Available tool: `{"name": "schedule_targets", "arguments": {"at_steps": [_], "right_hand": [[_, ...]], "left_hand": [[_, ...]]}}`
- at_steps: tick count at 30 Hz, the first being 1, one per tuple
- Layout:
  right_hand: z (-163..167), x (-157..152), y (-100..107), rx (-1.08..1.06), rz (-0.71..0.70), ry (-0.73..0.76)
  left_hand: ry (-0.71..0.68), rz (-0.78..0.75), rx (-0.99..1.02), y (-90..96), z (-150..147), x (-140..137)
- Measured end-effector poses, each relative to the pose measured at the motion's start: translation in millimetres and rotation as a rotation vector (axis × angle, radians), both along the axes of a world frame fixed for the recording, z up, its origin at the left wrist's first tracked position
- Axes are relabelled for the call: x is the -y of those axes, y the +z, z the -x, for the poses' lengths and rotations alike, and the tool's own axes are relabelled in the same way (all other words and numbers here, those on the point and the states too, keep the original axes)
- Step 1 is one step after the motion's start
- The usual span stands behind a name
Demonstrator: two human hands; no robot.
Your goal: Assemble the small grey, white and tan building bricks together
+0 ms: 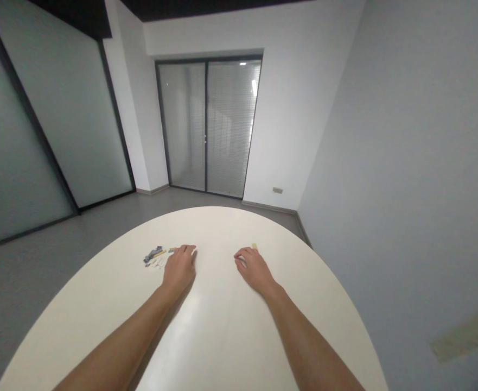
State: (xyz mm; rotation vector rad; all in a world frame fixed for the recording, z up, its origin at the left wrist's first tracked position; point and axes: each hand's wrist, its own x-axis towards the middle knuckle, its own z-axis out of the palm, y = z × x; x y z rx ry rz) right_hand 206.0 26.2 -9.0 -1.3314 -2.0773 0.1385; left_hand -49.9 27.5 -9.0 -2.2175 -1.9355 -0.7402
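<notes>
Both hands down on white counter (222,336), mid frame. Left hand (179,267) flat, fingers loosely together, holding nothing, just right of small pile of bits (155,256). Right hand (253,266) curled, fingertips pinched on something pale, too small to tell; tan piece (254,246) just above it. Tip: pieces tiny, so pinch with fingertips, slide one clear of pile before lifting.

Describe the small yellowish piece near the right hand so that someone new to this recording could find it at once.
Start at the round white table, where two bare forearms stretch forward. Follow the right hand to its far side: the small pale yellow flat piece lies just beyond the knuckles. It lies alone, unlike the cluster of small grey, yellow and white pieces beside the left hand.
</notes>
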Motion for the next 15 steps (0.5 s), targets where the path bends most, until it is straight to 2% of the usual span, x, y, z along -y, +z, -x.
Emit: {"name": "schedule_targets", "arguments": {"at_steps": [9,15], "right_hand": [[0.3,1.4,1.8,0.005,0.001,0.007],[-0.4,0.5,0.0,0.008,0.007,-0.002]], "left_hand": [[-0.031,0.034,0.048,2.5,6.6,-1.4],[-0.161,0.073,0.110,5.6,-1.7,3.6]]}}
